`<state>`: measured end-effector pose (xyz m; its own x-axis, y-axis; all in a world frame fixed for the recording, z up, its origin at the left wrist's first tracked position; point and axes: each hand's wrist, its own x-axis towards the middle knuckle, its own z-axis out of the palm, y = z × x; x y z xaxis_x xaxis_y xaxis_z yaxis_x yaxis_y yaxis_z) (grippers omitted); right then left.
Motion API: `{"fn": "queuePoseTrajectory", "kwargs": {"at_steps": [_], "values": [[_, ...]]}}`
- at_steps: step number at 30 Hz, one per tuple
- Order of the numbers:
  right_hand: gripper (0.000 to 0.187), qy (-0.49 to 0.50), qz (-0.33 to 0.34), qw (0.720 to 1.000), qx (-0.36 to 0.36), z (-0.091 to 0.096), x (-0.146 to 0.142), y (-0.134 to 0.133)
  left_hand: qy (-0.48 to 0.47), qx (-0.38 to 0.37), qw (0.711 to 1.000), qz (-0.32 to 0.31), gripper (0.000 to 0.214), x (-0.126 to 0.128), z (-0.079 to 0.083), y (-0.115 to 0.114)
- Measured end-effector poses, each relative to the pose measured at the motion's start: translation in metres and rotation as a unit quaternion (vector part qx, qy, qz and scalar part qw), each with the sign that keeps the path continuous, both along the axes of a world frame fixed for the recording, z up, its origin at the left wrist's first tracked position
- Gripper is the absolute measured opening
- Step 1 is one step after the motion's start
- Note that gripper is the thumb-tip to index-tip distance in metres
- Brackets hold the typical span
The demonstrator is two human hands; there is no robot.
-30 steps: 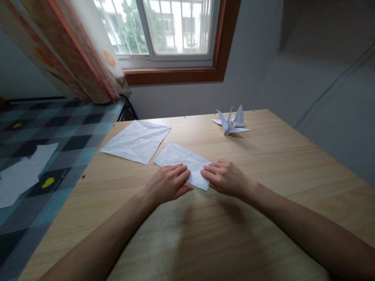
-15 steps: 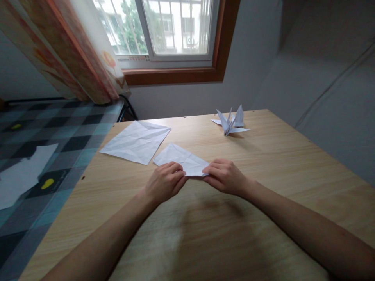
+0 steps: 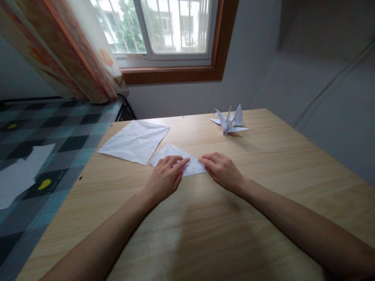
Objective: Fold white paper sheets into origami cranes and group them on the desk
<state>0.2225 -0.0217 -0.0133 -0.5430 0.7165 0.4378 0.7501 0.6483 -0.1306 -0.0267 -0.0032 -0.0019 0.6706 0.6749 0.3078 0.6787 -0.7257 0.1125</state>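
Note:
A small white folded paper [image 3: 191,167] lies flat on the wooden table [image 3: 205,218], shaped like a triangle. My left hand [image 3: 165,177] rests on its left part with fingers stretched flat, the index finger pointing right along the paper. My right hand [image 3: 221,169] presses down on its right corner, fingers extended and held together. Neither hand lifts the sheet.
A creased, unfolded white sheet [image 3: 134,140] lies to the left of the folded paper. A finished paper crane [image 3: 230,121] stands at the far right of the table. A bed with a checked cover [image 3: 43,148] adjoins the table's left edge, under a window [image 3: 164,27].
The near half of the paper has been folded over away from me, turning the wider shape into a flat triangle. Both hands moved forward and now press it down.

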Motion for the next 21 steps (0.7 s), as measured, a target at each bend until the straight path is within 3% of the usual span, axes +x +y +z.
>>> {"fn": "queuePoseTrajectory", "kwargs": {"at_steps": [3, 5, 9, 14, 21], "values": [[0.026, -0.075, 0.098, 0.992, 0.031, 0.004, -0.003, -0.002, 0.054, -0.041, 0.996, -0.05, 0.053, -0.001, 0.001, 0.002], [0.026, -0.109, 0.121, 0.986, 0.033, 0.007, -0.004, -0.004, 0.081, -0.074, 0.992, -0.057, 0.056, -0.002, 0.002, 0.003], [0.024, -0.146, 0.108, 0.983, -0.001, 0.015, -0.001, -0.011, 0.098, -0.092, 0.99, -0.041, 0.05, -0.003, 0.003, 0.001], [0.02, -0.185, 0.079, 0.979, -0.041, 0.024, 0.008, -0.019, 0.129, -0.108, 0.985, -0.03, 0.059, -0.004, 0.002, 0.002], [0.018, -0.21, 0.09, 0.973, 0.033, 0.023, 0.009, -0.016, 0.153, -0.11, 0.982, -0.031, 0.065, -0.005, 0.003, 0.001]]}}
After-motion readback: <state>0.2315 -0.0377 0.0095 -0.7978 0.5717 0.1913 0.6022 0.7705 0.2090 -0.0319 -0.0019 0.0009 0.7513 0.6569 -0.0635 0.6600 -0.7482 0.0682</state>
